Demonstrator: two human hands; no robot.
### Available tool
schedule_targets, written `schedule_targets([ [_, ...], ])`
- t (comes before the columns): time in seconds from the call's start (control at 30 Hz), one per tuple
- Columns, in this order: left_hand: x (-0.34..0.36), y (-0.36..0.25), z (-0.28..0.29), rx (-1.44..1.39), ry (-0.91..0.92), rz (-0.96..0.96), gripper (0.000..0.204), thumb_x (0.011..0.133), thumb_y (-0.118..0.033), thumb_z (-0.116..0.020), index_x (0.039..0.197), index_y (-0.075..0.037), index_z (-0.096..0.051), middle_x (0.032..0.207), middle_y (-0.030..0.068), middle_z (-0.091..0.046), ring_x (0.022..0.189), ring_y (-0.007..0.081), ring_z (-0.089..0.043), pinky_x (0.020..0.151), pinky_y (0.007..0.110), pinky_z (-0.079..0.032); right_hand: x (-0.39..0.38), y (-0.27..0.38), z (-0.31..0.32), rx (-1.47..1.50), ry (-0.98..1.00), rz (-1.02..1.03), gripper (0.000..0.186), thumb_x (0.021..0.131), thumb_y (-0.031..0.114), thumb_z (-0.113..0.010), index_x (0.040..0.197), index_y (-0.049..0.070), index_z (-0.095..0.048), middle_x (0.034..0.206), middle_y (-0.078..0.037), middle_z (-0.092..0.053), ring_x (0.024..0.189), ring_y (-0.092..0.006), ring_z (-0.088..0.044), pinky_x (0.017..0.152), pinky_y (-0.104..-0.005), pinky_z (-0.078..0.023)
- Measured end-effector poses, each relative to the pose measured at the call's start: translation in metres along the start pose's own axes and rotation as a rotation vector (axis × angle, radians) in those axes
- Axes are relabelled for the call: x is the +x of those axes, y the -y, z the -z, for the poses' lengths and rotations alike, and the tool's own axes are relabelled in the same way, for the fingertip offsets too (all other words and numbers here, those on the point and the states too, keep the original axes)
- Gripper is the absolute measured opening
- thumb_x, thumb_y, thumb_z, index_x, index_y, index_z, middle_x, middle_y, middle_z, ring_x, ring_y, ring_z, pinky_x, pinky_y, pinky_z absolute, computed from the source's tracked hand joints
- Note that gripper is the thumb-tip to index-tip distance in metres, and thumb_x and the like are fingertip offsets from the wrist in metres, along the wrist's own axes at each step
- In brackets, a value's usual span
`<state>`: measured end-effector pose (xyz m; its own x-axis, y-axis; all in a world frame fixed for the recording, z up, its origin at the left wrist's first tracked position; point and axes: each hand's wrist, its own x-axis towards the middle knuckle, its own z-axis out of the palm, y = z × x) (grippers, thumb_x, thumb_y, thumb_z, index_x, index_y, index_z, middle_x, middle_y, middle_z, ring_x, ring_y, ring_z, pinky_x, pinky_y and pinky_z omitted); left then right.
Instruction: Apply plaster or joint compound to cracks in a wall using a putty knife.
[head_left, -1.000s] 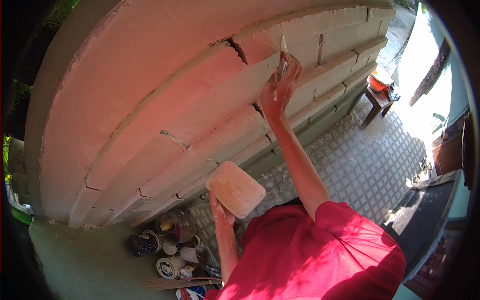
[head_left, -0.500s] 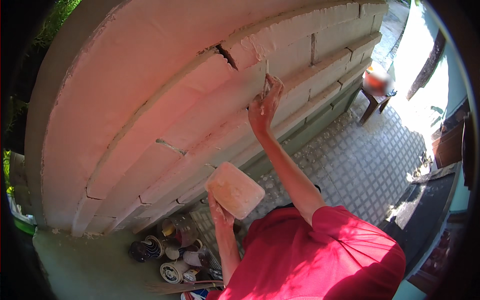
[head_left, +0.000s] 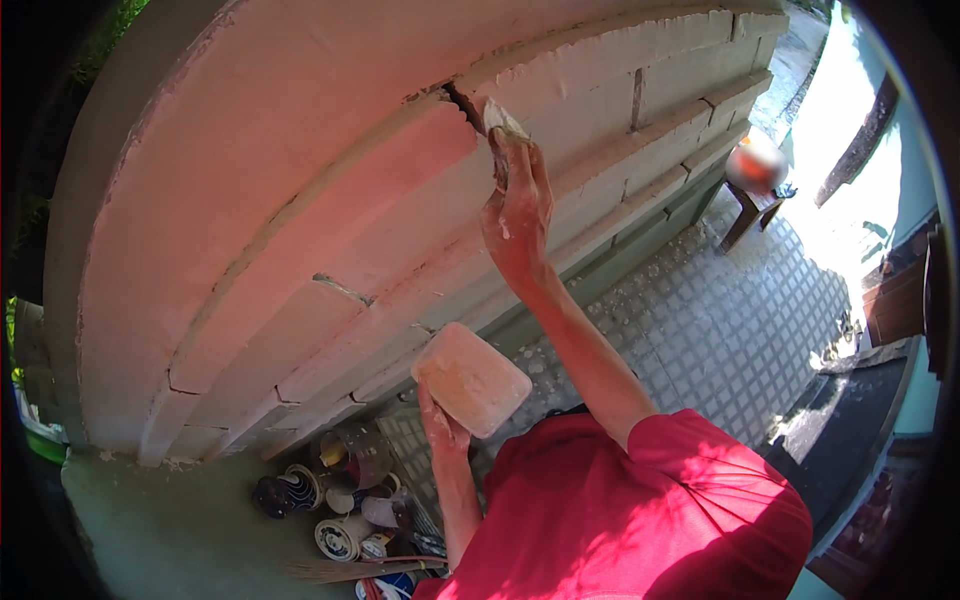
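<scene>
My right hand, smeared with pale paste, reaches up and forward to the wall, its fingers closed on a small putty knife. The putty knife's whitish blade lies against the wall just right of a dark open gap in the raised band. My fingers hide most of its handle. Lower down, my left hand grips a shallow rounded plastic tub by its near left side. The tub is tilted, with pale, stained surfaces showing; I cannot tell how much it holds.
Raised bands with several joints cross the wall, including a short open joint. Several buckets and pots and a broom crowd the lower left floor. A small stool stands far right on patterned tiles, with a blurred orange object on top.
My right hand has moved up and slightly left, bringing the putty knife's blade to the wall beside the gap. The left hand and the tub have hardly moved.
</scene>
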<state>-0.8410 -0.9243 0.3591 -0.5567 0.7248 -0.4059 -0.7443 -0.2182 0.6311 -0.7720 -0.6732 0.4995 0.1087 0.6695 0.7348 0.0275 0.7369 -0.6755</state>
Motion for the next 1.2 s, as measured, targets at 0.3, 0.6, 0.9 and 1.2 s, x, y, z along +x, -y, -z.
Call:
schedule_targets([
  [0.3, 0.002, -0.003, -0.004, -0.008, -0.022, -0.017, 0.056, 0.100, -0.046, -0.045, 0.142, -0.010, -0.040, 0.140, 0.0088, -0.050, 0.125, 0.0294, -0.051, 0.104, 0.047, -0.045, 0.037, -0.028, 0.027, 0.048, -0.116, 0.000, 0.052, 0.072, -0.019, -0.041, 0.120, -0.003, -0.054, 0.105, -0.022, -0.058, 0.094, -0.0380, -0.060, 0.080, -0.0424, -0.048],
  [0.6, -0.001, 0.004, -0.008, 0.036, -0.040, -0.029, 0.057, 0.099, -0.047, -0.046, 0.142, -0.010, -0.040, 0.141, 0.0087, -0.049, 0.125, 0.0291, -0.051, 0.104, 0.047, -0.044, 0.008, 0.009, 0.005, -0.091, 0.064, 0.020, 0.061, 0.072, -0.018, -0.045, 0.130, 0.000, -0.046, 0.111, -0.020, -0.055, 0.094, -0.0381, -0.060, 0.079, -0.0436, -0.049],
  [0.9, 0.001, 0.007, -0.010, 0.032, 0.021, -0.010, 0.057, 0.098, -0.046, -0.047, 0.143, -0.011, -0.040, 0.142, 0.0088, -0.048, 0.125, 0.0295, -0.051, 0.105, 0.048, -0.044, 0.047, -0.002, 0.015, -0.145, -0.008, -0.021, 0.058, 0.072, -0.019, -0.039, 0.125, -0.001, -0.053, 0.112, -0.020, -0.059, 0.092, -0.0349, -0.062, 0.081, -0.0380, -0.051],
  [1.2, -0.004, 0.005, -0.015, 0.036, 0.045, 0.021, 0.057, 0.099, -0.045, -0.047, 0.143, -0.011, -0.040, 0.141, 0.0091, -0.049, 0.127, 0.0298, -0.050, 0.106, 0.047, -0.043, 0.050, -0.013, 0.042, -0.017, -0.007, 0.049, 0.052, 0.075, -0.017, -0.042, 0.122, -0.001, -0.055, 0.114, -0.021, -0.062, 0.105, -0.0335, -0.061, 0.085, -0.0371, -0.050],
])
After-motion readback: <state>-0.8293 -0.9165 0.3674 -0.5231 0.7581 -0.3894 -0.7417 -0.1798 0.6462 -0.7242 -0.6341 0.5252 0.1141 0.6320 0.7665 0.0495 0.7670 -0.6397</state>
